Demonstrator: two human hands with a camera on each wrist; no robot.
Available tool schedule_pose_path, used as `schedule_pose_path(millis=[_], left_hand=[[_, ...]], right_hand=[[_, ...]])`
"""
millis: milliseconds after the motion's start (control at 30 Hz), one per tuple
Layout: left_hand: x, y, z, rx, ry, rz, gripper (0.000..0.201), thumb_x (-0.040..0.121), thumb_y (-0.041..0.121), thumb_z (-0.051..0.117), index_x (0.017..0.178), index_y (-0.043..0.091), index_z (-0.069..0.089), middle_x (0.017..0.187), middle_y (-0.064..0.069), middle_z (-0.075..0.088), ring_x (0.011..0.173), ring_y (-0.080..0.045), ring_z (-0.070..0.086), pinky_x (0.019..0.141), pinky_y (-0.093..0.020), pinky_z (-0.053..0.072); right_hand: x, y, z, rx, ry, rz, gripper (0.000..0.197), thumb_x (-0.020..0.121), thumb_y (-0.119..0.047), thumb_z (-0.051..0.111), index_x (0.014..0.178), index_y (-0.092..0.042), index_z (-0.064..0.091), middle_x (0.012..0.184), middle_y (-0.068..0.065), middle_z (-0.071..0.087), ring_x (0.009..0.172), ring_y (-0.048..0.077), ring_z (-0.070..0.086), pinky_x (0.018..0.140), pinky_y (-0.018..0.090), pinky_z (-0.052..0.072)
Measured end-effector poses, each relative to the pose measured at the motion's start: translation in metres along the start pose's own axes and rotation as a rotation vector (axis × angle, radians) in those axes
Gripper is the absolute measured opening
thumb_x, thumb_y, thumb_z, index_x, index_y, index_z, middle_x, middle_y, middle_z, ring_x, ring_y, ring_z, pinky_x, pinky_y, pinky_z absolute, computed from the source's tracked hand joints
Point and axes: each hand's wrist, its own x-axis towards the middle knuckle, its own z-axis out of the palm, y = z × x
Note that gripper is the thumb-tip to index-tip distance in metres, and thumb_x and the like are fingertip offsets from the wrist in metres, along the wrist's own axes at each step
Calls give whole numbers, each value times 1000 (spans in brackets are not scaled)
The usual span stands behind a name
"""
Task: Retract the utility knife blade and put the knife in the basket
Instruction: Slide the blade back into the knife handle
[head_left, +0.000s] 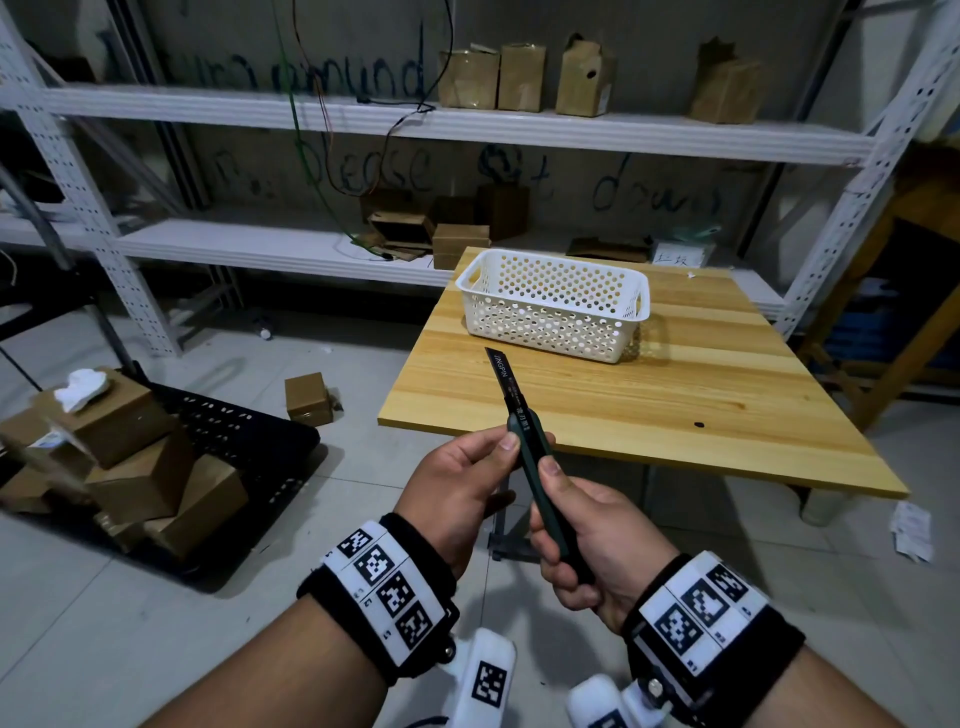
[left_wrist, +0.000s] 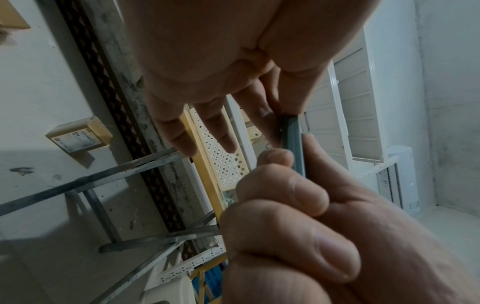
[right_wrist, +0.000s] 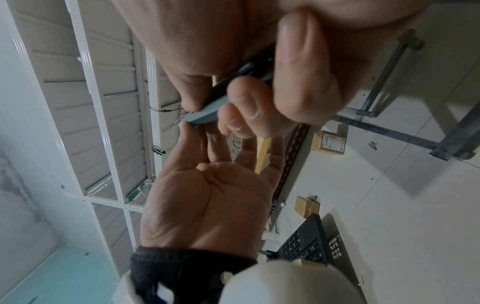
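While both hands meet in the air short of the table's near-left corner, one utility knife lies between them, long axis running from the right palm up and away toward the basket, blade extended and pointing at the basket's near wall. Right hand: fingers curled round the rear of the green handle, thumb laid along its top, where the slider would likely sit, though the slider itself cannot be made out. Left hand: thumb and forefinger pinch the handle's front end just behind the blade; remaining fingers hang loose and extended, as the right wrist view shows. Retraction judged not yet done; the right thumb is the nearer digit for drawing the slider back toward the wrist. One white perforated basket, standing toward the far-left corner of one wooden table, well beyond the blade tip. Count: one knife, one basket, two hands.
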Motion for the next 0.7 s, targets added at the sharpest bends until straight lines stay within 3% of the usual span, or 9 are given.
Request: schedule_pose_path(millis=[167,467,700], left_hand=[[0,-1,-1,-7,-4,-1,25,104,22,60,102,22,84,123,-5,82,130,-32,67,120,-64,35],[1,-1,-1,-7,-3,-9,25,105,23,59,103,23,84,123,-5,82,126,-24,70,118,-59,39],[2,-2,-2,-18,-4,0,26,105,22,59,102,22,84,123,-6,82,129,-29,68,119,-62,37]], right_hand=[[-1,-1,1,-13,-4,-1,49,92,-58,54,88,-9,55,57,9,47,38,16,33,36,15,21],[-1,-1,1,0,-3,-7,47,94,-55,53,85,-9,54,56,8,47,36,15,35,37,16,19],[0,0,2,14,3,4,46,94,-54,53,86,-9,54,56,7,47,36,14,35,36,15,20]])
